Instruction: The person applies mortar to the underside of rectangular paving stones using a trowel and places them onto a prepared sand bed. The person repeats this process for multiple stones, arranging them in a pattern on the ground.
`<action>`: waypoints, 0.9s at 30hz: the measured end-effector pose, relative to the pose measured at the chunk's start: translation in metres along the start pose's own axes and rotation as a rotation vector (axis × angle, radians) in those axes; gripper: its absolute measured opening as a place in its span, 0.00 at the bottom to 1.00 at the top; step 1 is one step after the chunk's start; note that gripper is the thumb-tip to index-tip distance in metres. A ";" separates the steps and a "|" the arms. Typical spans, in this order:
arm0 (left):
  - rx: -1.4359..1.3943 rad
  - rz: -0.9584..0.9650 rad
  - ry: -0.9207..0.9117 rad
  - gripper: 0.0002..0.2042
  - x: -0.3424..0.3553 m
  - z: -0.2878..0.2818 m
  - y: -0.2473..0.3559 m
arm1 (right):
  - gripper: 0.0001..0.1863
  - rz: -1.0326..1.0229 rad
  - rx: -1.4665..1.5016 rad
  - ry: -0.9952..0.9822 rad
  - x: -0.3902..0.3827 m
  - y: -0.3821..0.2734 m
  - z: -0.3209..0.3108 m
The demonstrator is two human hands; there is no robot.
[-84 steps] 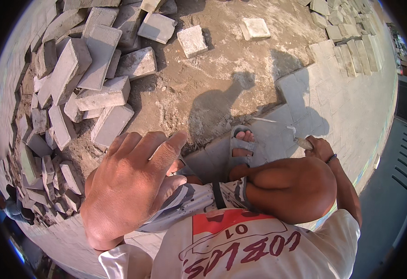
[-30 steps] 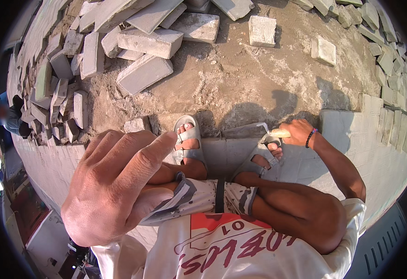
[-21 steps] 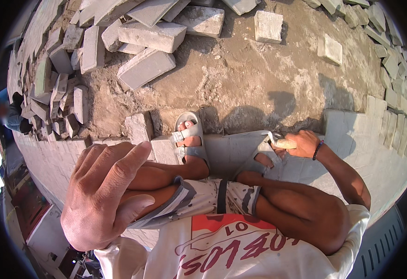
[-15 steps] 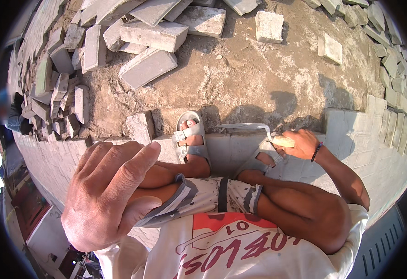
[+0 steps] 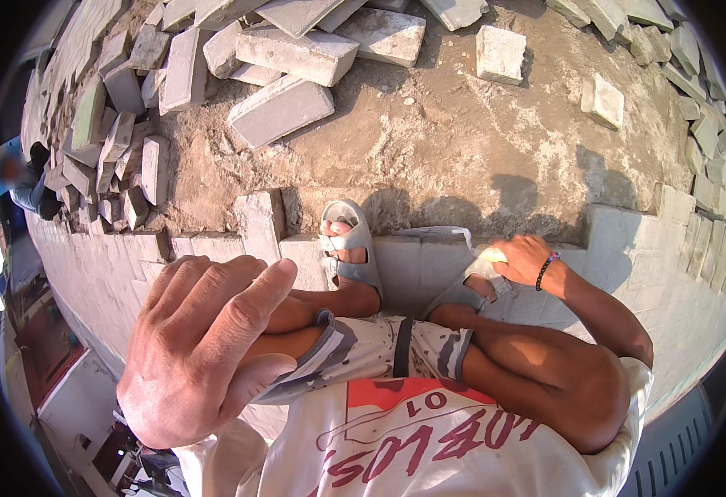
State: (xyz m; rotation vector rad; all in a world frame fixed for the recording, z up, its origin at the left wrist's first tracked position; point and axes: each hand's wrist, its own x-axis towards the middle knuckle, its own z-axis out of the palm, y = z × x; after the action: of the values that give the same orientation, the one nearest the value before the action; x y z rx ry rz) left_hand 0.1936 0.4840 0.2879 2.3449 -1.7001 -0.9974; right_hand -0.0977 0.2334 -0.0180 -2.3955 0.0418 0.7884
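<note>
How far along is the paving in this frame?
Done: laid grey pavers cover the ground under the squatting person, up to a stepped edge. In hand: the right hand rests on a paver at that edge by the sandalled foot; the left hand is raised, open and empty. Left: the bare sand bed beyond the edge, with loose blocks piled behind it.

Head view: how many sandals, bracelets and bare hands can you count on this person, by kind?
grey sandals: 2
beaded bracelet: 1
bare hands, the left hand and the right hand: 2
Total: 5
</note>
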 end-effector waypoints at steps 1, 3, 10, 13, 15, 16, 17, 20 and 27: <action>0.003 -0.007 -0.004 0.32 0.000 0.001 0.000 | 0.23 0.048 -0.018 -0.036 0.001 -0.002 -0.002; 0.001 -0.067 0.018 0.31 -0.002 0.003 0.002 | 0.24 0.141 -0.052 -0.106 0.004 -0.012 -0.015; -0.003 -0.151 0.022 0.32 -0.021 0.007 0.005 | 0.21 0.020 0.086 -0.058 0.027 -0.025 0.011; -0.029 -0.155 0.003 0.32 -0.022 0.009 0.002 | 0.21 0.052 0.095 0.048 0.029 -0.033 0.011; -0.025 -0.159 0.029 0.32 -0.026 0.012 0.000 | 0.22 0.081 0.165 0.161 0.030 -0.041 0.012; -0.020 -0.163 0.045 0.32 -0.029 0.013 0.000 | 0.22 0.030 0.149 0.158 0.031 -0.041 0.017; -0.015 -0.161 0.053 0.32 -0.031 0.014 0.000 | 0.22 -0.021 0.132 0.155 0.032 -0.038 0.026; -0.005 -0.173 0.031 0.32 -0.031 0.019 -0.002 | 0.23 -0.037 0.077 0.037 0.047 -0.026 0.037; -0.015 -0.175 0.013 0.33 -0.040 0.009 -0.005 | 0.22 0.113 0.248 0.022 0.059 -0.070 -0.005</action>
State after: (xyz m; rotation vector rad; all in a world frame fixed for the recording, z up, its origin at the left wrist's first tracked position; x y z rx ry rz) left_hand 0.1856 0.5233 0.2972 2.5196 -1.4978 -1.0136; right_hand -0.0320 0.2966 -0.0088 -2.1804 0.2704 0.7610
